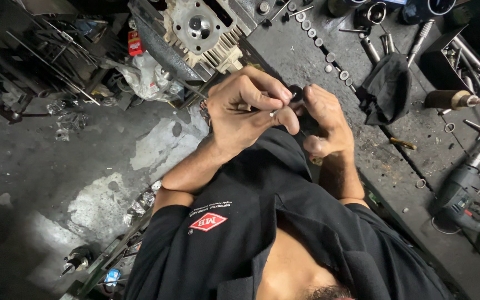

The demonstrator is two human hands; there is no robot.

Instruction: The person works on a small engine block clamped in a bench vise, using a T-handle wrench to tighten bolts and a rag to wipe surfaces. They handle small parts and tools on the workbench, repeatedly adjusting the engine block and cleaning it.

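Both of my hands are raised close together in front of my chest, over the edge of a dark workbench (306, 55). My left hand (245, 105) is closed, pinching a thin metal pin-like tool (274, 112) between thumb and fingers. My right hand (323, 119) grips a small dark round part (296, 92) at its fingertips. The tool's tip meets that part where the two hands touch. Most of the part is hidden by my fingers.
A finned metal engine cylinder head (201, 30) sits at the top. A row of small round metal pieces (329, 55) lies on the bench, with a black cloth (387, 89), a wooden-handled tool (451, 100) and an electric drill (465, 183) to the right. Stained concrete floor (56, 166) lies on the left.
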